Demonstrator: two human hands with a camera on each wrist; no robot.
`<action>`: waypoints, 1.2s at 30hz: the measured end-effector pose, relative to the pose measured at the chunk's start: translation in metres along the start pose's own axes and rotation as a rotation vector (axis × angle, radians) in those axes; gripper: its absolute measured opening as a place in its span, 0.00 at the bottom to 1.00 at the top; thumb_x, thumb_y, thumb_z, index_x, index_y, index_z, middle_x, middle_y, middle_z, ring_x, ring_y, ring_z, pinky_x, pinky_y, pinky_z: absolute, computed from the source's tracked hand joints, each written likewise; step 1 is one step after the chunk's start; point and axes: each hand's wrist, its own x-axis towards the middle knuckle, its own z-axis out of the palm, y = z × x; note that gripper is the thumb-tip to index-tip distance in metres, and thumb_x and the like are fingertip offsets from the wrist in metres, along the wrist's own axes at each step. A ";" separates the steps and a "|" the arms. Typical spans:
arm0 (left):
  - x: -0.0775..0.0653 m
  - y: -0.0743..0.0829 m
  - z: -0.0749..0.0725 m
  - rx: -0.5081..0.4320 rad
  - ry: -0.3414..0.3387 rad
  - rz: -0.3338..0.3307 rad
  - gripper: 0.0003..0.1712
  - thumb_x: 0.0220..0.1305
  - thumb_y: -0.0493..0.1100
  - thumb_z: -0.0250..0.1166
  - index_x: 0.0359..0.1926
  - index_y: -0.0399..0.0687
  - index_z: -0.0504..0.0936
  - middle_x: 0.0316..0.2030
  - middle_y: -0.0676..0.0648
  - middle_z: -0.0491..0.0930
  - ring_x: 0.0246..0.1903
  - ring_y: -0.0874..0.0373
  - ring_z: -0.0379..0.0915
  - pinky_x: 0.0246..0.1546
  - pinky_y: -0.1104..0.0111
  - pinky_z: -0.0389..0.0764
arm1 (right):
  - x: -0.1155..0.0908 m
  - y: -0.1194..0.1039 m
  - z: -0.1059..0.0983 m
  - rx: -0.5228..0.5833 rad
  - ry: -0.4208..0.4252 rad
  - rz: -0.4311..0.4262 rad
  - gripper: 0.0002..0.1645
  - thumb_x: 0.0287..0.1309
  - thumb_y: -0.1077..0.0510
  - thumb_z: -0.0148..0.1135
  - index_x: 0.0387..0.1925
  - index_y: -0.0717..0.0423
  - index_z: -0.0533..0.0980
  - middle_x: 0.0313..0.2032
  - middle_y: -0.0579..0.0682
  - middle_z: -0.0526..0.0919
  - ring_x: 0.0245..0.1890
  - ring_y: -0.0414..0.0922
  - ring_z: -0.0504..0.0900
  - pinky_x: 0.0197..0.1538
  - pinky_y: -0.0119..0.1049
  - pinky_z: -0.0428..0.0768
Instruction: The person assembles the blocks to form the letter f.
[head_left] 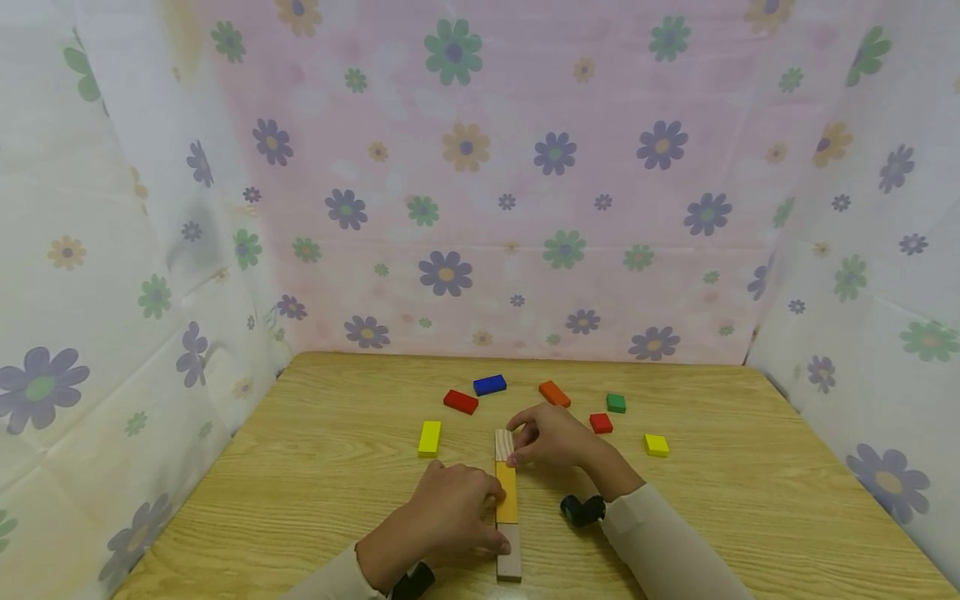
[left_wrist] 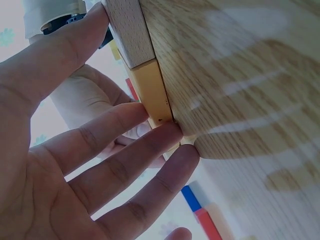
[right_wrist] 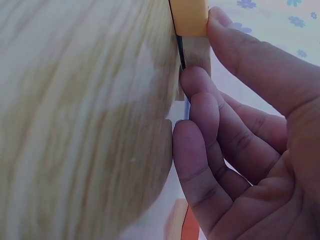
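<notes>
Three blocks stand end to end in a line: a pale plain-wood block (head_left: 508,567) nearest, an orange-yellow block (head_left: 507,504) in the middle and a striped plain-wood block (head_left: 504,443) at the far end. From the left side my left hand (head_left: 453,508) touches the line, its thumb at the nearest block and its extended fingertips (left_wrist: 167,132) along the orange-yellow one. My right hand (head_left: 555,435) touches from the right. Its thumb (right_wrist: 235,35) rests by the joint of the middle and far blocks, and its loosely bent fingers lie along the far block.
Left of the line lies a yellow block (head_left: 430,438). Beyond it are red (head_left: 461,402), blue (head_left: 490,384) and orange (head_left: 555,393) blocks. Small green (head_left: 616,403), red (head_left: 601,423) and yellow (head_left: 656,445) pieces lie right on the wooden table (head_left: 300,500). Flowered cloth (head_left: 525,250) surrounds it.
</notes>
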 end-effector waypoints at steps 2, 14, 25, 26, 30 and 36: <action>0.000 0.000 0.000 0.001 0.001 0.001 0.31 0.46 0.71 0.80 0.50 0.67 0.89 0.49 0.65 0.86 0.50 0.62 0.81 0.45 0.53 0.70 | 0.001 0.001 0.000 0.001 -0.001 -0.003 0.30 0.51 0.49 0.82 0.55 0.53 0.83 0.29 0.41 0.86 0.29 0.42 0.83 0.36 0.36 0.83; 0.001 0.000 0.000 -0.008 -0.003 -0.002 0.31 0.45 0.71 0.80 0.50 0.67 0.89 0.49 0.64 0.86 0.50 0.62 0.80 0.46 0.53 0.70 | 0.002 0.005 0.000 0.017 -0.004 0.000 0.30 0.51 0.47 0.82 0.55 0.52 0.83 0.29 0.41 0.86 0.29 0.42 0.82 0.36 0.37 0.83; 0.001 0.000 0.001 -0.007 0.003 -0.004 0.31 0.44 0.70 0.80 0.49 0.66 0.89 0.49 0.64 0.87 0.50 0.62 0.81 0.45 0.53 0.69 | -0.001 0.001 -0.001 0.030 -0.003 0.018 0.31 0.51 0.48 0.82 0.55 0.52 0.83 0.29 0.42 0.86 0.29 0.43 0.82 0.35 0.38 0.82; 0.001 0.000 0.001 -0.005 0.004 -0.004 0.31 0.44 0.71 0.80 0.49 0.66 0.89 0.49 0.64 0.87 0.50 0.62 0.81 0.45 0.53 0.69 | -0.001 0.001 -0.001 0.031 -0.003 0.018 0.31 0.50 0.48 0.82 0.55 0.52 0.83 0.29 0.42 0.86 0.29 0.43 0.82 0.35 0.38 0.82; 0.001 0.000 0.001 -0.002 0.004 -0.006 0.32 0.44 0.71 0.80 0.49 0.66 0.89 0.49 0.64 0.87 0.51 0.62 0.81 0.46 0.53 0.69 | 0.000 0.002 -0.001 0.033 -0.006 0.012 0.31 0.50 0.48 0.82 0.55 0.53 0.83 0.29 0.42 0.86 0.29 0.43 0.82 0.35 0.38 0.82; 0.001 0.000 0.001 0.002 0.002 -0.008 0.32 0.44 0.71 0.80 0.49 0.66 0.89 0.49 0.64 0.86 0.51 0.62 0.81 0.45 0.54 0.69 | 0.000 0.004 -0.001 0.040 -0.010 0.001 0.31 0.51 0.48 0.82 0.55 0.53 0.83 0.29 0.42 0.86 0.29 0.43 0.82 0.34 0.38 0.82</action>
